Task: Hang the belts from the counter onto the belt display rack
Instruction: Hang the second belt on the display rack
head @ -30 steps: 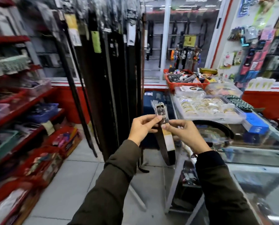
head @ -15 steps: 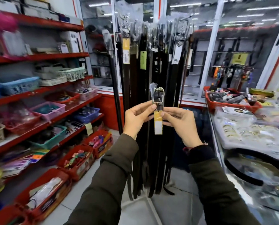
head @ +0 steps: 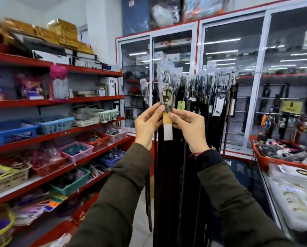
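A dark belt hangs straight down in front of me, its metal buckle (head: 167, 97) wrapped in clear plastic and a yellow-and-white tag (head: 167, 127) below it. My left hand (head: 148, 123) and my right hand (head: 189, 128) pinch the belt from both sides just under the buckle. Right behind it stands the belt display rack (head: 202, 81), crowded with several dark belts hanging by their buckles. The buckle I hold is level with the tops of those belts.
Red shelves (head: 88, 99) with coloured baskets run along the left. Glass cabinets (head: 231, 68) stand behind the rack. At the right is the glass counter (head: 267, 177) with a red tray (head: 263, 161) and clear boxes of goods. Grey floor tiles show below.
My view has swung left and up from the counter to the rack. Both hands have lifted the belt's buckle from waist height to the level of the rack's top.
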